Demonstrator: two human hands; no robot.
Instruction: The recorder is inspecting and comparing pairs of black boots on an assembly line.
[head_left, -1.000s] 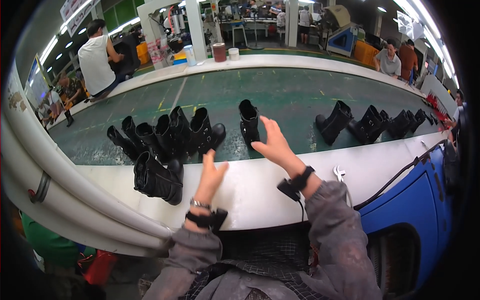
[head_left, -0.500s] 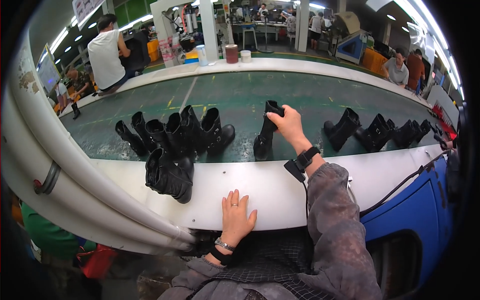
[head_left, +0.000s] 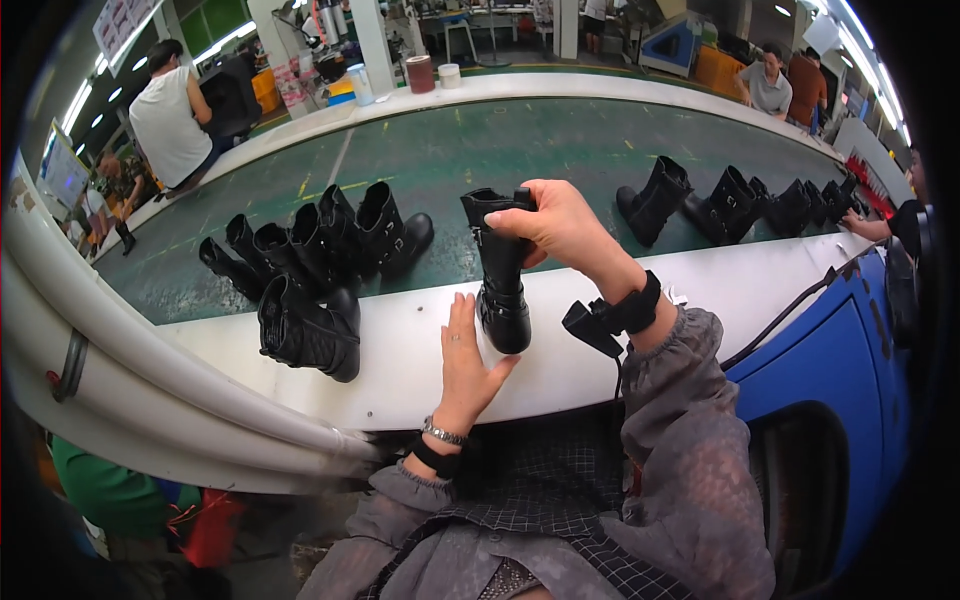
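Note:
A black buckled boot (head_left: pixel 503 275) is gripped near its top by my right hand (head_left: pixel 565 230), the thumb on one side and the fingers behind the shaft. Its toe points toward me over the white ledge (head_left: pixel 410 385). Just left of the toe, my left hand (head_left: pixel 465 355) is raised with straight fingers and the thumb apart, holding nothing. Whether it touches the boot I cannot tell. A pair of black boots (head_left: pixel 315 330) stands on the ledge further left.
Several black boots (head_left: pixel 325 235) stand on the green conveyor belt (head_left: pixel 500 135) at left, and another row (head_left: pixel 735 203) at right. A blue machine (head_left: pixel 815 350) flanks my right side; white pipes (head_left: pixel 170 350) run along the left. Another person's hand (head_left: pixel 865 228) reaches in at far right.
My right hand has brought the boot from the belt toward me, over the ledge. My left hand has lifted from the ledge to beside the boot. The head view has shifted.

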